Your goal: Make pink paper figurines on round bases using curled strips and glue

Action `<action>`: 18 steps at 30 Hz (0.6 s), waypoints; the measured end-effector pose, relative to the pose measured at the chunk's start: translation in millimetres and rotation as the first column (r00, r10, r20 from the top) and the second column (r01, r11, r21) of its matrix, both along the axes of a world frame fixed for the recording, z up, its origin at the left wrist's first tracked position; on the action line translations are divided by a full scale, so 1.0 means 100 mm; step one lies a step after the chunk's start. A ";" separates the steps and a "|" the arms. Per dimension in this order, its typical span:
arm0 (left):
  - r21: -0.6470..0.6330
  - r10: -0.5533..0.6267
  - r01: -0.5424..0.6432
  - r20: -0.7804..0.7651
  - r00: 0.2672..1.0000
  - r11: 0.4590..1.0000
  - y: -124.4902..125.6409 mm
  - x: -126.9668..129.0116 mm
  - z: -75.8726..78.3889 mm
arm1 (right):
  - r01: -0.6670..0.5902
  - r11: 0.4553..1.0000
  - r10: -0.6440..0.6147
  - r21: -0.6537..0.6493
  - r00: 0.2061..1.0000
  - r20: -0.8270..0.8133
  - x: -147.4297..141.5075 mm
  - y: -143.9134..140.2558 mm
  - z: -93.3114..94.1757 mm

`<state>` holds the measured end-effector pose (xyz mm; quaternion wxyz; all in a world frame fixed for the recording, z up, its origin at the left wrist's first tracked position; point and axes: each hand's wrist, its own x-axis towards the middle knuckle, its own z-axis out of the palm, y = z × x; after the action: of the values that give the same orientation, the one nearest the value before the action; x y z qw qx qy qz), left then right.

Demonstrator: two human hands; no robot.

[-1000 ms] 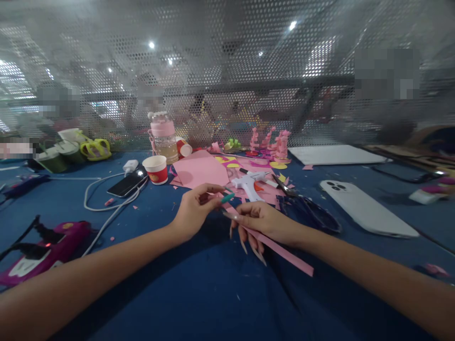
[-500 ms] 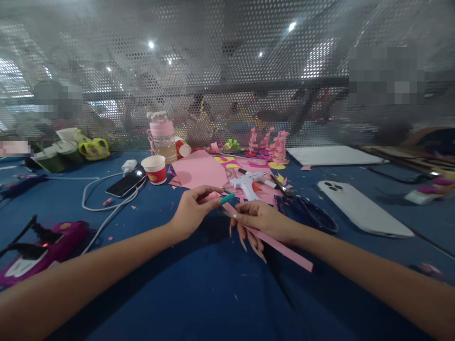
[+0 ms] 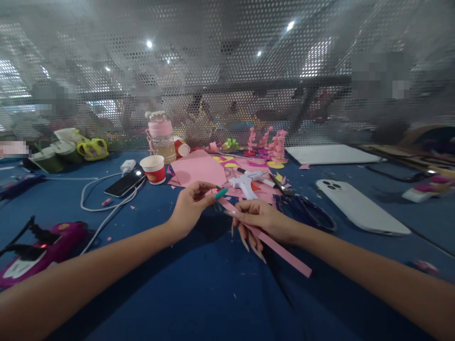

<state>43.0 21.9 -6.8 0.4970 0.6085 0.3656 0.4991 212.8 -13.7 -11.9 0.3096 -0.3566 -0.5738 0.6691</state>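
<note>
A long pink paper strip [image 3: 280, 251] runs between both hands over the blue table. My left hand [image 3: 190, 206] pinches its upper end between thumb and fingers; a teal nail shows on the thumb. Thumb and fingers of my right hand [image 3: 265, 220] close on the strip's middle, and the free end slants down to the right. Just beyond the hands lies a white glue gun [image 3: 246, 183] on pink paper scraps. A sheet of pink paper [image 3: 199, 168] is behind my left hand. What the left fingertips cover is hidden.
To the left are a paper cup [image 3: 153, 170], a black phone [image 3: 124, 182] with a white cable, and a purple power strip [image 3: 53, 246]. A bottle [image 3: 161, 135] stands behind. On the right lie scissors [image 3: 280, 184], a dark blue pouch [image 3: 307, 213] and a white phone [image 3: 360, 206].
My left hand has shifted slightly left along with the strip's upper end, so more of the strip shows between the hands. My right hand stays nearly in place.
</note>
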 end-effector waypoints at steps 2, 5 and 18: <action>0.009 -0.002 0.002 -0.010 1.000 1.000 -0.02 0.00 0.00 | 0.018 0.999 -0.019 -0.043 0.999 -0.030 0.00 -0.01 0.00; 0.067 -0.030 0.034 -0.061 0.998 0.997 -0.05 0.00 -0.01 | 0.043 0.994 -0.052 -0.096 0.994 -0.098 0.00 -0.01 0.01; 0.131 -0.028 0.050 -0.166 0.986 0.990 -0.08 -0.02 -0.01 | -0.041 0.998 0.036 0.051 0.996 0.085 -0.09 -0.10 0.05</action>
<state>41.3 13.6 -8.2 0.4330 0.6866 0.3586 0.4610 203.6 -23.6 -6.6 0.2815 -0.3650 -0.6106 0.6440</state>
